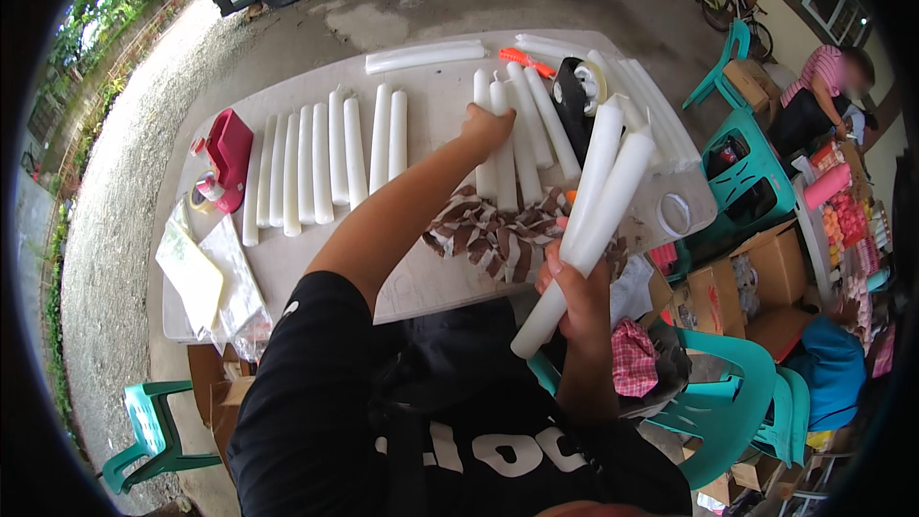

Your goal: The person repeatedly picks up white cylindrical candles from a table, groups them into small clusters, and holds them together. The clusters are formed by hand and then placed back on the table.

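Note:
My right hand (572, 289) grips a bundle of long white candles (593, 211), held upright and tilted away over the table's near edge. My left hand (485, 124) reaches out across the white table (316, 258) and closes on white candles (504, 148) standing among others at the table's middle. A row of several white candles (321, 163) lies side by side to the left of that arm. A brown and white striped cloth (488, 235) lies between my hands.
A red tape dispenser (228, 155) and clear plastic bags (206, 278) sit at the table's left end. A black tape dispenser (574, 96) and more candles lie at the right. Teal plastic chairs (737, 402), cardboard boxes (756, 268) and a seated person (818, 86) are to the right.

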The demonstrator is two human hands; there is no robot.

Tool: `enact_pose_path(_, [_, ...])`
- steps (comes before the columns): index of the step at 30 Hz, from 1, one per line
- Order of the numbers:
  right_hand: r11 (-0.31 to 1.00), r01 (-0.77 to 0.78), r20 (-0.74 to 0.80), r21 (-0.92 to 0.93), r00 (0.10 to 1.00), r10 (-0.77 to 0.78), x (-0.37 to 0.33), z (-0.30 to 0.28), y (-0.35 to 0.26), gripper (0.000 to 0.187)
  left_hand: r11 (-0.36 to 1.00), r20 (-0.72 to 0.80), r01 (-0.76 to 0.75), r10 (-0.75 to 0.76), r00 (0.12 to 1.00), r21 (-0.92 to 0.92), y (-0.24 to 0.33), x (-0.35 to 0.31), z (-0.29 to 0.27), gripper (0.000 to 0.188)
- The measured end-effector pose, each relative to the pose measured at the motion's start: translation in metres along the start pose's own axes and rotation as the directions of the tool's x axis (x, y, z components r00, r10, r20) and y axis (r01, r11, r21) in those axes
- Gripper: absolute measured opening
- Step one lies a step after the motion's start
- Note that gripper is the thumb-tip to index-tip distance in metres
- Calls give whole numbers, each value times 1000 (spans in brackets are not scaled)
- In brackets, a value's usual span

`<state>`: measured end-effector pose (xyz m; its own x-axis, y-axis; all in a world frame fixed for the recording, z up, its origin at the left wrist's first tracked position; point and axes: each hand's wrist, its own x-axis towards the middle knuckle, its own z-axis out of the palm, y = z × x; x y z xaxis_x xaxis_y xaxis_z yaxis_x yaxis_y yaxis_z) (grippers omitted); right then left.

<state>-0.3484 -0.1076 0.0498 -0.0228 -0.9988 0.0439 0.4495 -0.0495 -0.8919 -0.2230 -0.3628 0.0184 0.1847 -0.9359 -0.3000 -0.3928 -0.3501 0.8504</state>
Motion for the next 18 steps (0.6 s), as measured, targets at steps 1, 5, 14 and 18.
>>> enact_pose_path(1, [1000, 17, 5, -23, 1000, -17, 2, 1, 1, 55, 998, -42, 64, -63, 997, 14, 7, -10, 0, 82])
enact_pose_path(5, [989, 25, 49, -143, 999, -18, 10, 7, 14, 52, 948, -24, -150, 163, 986, 281, -2, -36, -8, 61])
enact_pose_path(14, [521, 500, 465, -692, 860, -208, 8, 61, 15, 66, 503, 256, -3, 444, 859, -865, -57, -207, -87, 49])
enact_pose_path(18, [307, 667, 674, -679, 732, -99, -17, 100, -45, 51, 225, 40, -20, 258, 965, -974, -92, -236, -152, 49])
